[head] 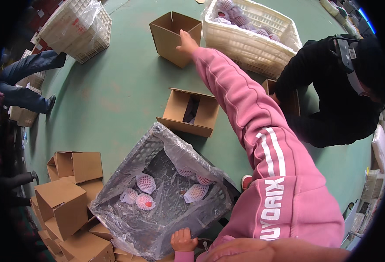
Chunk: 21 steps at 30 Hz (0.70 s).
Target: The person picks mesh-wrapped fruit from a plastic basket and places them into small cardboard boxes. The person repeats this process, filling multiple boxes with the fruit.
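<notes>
My right arm, in a pink sleeve, stretches far forward. My right hand (187,43) is at the near side of a tall open cardboard box (166,41), thumb and fingers apart; whether it touches the box is unclear. Curled fingers of my left hand (183,240) rest over the near rim of a dark plastic crate (112,178) lined with clear film. Inside lie several round fruits in white foam nets (146,182), grouped on the left and right. Beyond the crate sits another open carton (173,106) with something dark inside.
A white basket (244,44) holds more netted fruit (239,20). On the right, a person in black (333,88) reaches into a carton (292,101). Cardboard boxes (61,203) are piled left of the crate. Farther left are a white crate (81,31) and another person's legs (28,68).
</notes>
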Available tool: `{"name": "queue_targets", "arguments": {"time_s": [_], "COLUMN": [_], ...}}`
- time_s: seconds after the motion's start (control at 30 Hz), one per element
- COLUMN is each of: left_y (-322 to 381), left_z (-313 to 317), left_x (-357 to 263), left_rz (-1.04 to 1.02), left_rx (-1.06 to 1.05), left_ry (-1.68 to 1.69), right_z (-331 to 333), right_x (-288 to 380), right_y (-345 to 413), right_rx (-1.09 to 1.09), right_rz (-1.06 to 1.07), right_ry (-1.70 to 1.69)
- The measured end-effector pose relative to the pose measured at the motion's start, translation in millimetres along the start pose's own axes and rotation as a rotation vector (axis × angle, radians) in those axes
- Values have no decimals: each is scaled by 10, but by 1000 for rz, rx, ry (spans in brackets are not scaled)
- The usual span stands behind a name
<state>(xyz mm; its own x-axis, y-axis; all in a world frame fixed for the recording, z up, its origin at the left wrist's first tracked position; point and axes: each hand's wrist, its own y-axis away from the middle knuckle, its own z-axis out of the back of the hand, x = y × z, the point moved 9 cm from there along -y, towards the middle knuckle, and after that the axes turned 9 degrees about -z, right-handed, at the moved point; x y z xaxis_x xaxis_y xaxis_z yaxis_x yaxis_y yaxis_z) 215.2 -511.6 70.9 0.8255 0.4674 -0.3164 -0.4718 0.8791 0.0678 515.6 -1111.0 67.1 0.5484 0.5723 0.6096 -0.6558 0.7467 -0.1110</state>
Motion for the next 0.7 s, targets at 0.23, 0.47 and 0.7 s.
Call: {"name": "queue_targets", "arguments": {"time_s": [0.23,0.47,0.7], "left_y": [-42,-32,63], "left_z": [19,30,86], "left_x": [1,-6,-30], "left_rz": [36,18,-27], "left_rx": [59,69,-44], "left_ry": [40,53,11], "right_z": [-359,-254,870], "right_x": [-69,-153,378], "right_y": [83,744,1424], "right_rx": [-76,-129,-265], "right_rz": [18,194,429], "right_ry": [152,166,-30]}}
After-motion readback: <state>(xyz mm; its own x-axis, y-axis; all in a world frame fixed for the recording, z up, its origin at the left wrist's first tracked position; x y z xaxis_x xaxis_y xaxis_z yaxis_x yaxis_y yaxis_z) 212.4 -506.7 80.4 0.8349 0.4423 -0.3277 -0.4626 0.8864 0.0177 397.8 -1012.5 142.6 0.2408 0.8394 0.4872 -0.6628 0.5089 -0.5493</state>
